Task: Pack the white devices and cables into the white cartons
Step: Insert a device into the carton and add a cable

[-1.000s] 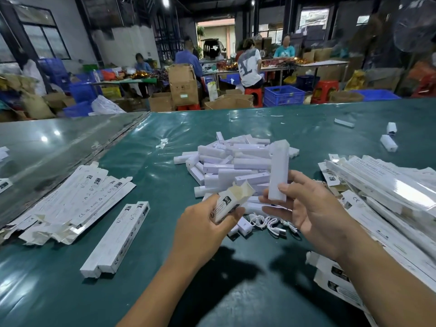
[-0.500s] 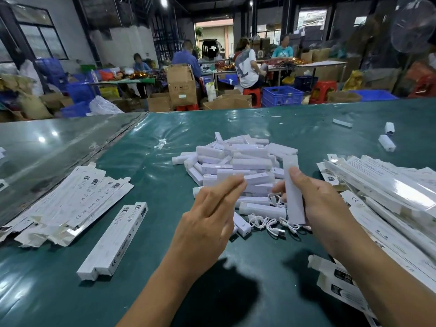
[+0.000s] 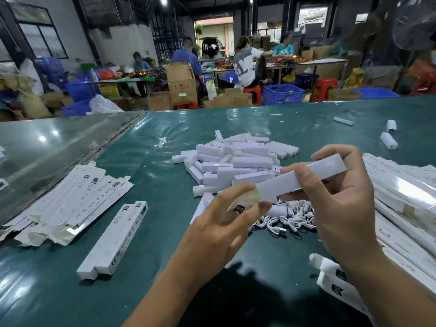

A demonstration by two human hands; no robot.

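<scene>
Nearest, the left hand (image 3: 219, 228) curls its thumb and fingers round the open end of a white carton (image 3: 238, 208), whose small black label cannot be read. The right hand (image 3: 339, 208) pinches a long white device (image 3: 304, 180), a plain, smooth, matt bar, between thumb and fingertips, tilted with its near end at the carton's mouth. Both are held above the green table (image 3: 153, 291), just in front of the pile of white devices (image 3: 238, 161).

A tangle of white cables (image 3: 290, 218) lies at the pile's near edge, under the hands. Left of the pile sit two closed cartons (image 3: 115, 239) side by side, printed with CE marks and small text too fine to read. Further left lies a heap of flat cartons (image 3: 68, 204) showing "RoHS", "CE" and "FC". Right of the pile, a stack of glossy flat cartons (image 3: 405, 192) carries illegible print.

Beyond the pile, across the floor, seated people work among cardboard boxes (image 3: 181, 83) and blue crates (image 3: 283, 93).
</scene>
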